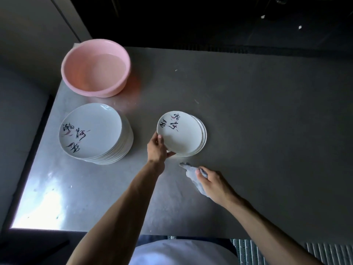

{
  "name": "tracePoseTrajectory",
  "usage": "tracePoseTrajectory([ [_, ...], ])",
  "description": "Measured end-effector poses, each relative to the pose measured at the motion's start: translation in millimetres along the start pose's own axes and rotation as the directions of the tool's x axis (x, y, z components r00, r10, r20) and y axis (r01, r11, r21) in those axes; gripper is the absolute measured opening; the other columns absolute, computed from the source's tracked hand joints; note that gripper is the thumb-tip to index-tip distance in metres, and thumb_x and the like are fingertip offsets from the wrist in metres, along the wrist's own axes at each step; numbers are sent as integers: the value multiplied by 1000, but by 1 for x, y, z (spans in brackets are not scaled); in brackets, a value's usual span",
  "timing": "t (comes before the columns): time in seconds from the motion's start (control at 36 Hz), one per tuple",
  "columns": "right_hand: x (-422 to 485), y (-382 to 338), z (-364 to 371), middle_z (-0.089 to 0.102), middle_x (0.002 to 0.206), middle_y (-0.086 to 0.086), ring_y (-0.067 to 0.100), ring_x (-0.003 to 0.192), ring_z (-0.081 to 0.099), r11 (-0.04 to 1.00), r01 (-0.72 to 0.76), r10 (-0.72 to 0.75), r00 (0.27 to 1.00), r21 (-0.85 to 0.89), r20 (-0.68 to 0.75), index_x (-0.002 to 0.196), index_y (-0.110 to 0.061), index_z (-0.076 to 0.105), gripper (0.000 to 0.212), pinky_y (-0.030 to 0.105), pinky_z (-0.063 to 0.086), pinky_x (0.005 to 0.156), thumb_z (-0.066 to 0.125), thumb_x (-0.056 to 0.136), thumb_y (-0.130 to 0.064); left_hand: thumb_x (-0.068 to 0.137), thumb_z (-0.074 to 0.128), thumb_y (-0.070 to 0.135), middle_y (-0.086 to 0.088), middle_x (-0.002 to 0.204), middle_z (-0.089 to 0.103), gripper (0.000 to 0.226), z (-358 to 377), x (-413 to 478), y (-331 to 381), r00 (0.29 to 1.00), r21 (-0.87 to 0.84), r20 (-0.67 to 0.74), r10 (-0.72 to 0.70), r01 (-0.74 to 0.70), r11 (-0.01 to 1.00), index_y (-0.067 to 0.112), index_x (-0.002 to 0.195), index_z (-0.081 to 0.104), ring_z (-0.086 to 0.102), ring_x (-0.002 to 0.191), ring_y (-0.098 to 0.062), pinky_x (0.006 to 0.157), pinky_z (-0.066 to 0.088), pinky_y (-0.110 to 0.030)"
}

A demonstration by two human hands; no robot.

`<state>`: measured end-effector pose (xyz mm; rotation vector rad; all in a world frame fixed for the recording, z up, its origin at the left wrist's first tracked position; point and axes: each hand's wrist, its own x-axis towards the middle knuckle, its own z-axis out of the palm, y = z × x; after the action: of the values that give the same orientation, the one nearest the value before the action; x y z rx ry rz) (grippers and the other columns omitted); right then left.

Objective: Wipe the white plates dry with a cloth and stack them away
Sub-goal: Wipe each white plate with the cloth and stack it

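Two hands: left tight round plate, right round cloth; pink basin beyond.

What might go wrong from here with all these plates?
The left hand pinches the top plate by its rim alone; if wet, it may slip and chip the small stack below. The tall stack sits slightly staggered near the left edge of the table, so a knock might topple it. The pink basin seems to hold water and could splash dried plates.
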<state>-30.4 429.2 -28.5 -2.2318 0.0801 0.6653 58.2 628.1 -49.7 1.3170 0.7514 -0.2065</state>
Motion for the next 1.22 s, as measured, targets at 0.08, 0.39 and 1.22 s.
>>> tracePoseTrajectory([
  [0.08,3,1,-6,65,81,-24,-4,78,60,1000,7,-6,1000,30,-26,76,-47,54,26,12,46,71,37,94,-56,114,37,28,-10,133,61,37,5,4,0,1000,19,-27,-4,4,1000,28,146,57,59,113,-33,62,64,-33],
  [0.39,9,5,-10,48,64,-12,7,65,46,989,2,4,999,146,-42,70,-24,41,38,21,42,67,41,98,-50,109,44,26,-5,86,62,29,-2,10,-2,978,372,-154,141,-75,925,13,97,67,65,79,-22,50,60,-27],
  [1.22,67,-193,72,65,125,-11,12,121,58,652,4,119,987,758,-107,103,-31,64,27,38,41,112,50,93,-52,98,52,7,-13,131,66,41,-150,-32,151,842,702,-32,538,-365,612,11,136,66,61,122,-29,110,45,-43],
])
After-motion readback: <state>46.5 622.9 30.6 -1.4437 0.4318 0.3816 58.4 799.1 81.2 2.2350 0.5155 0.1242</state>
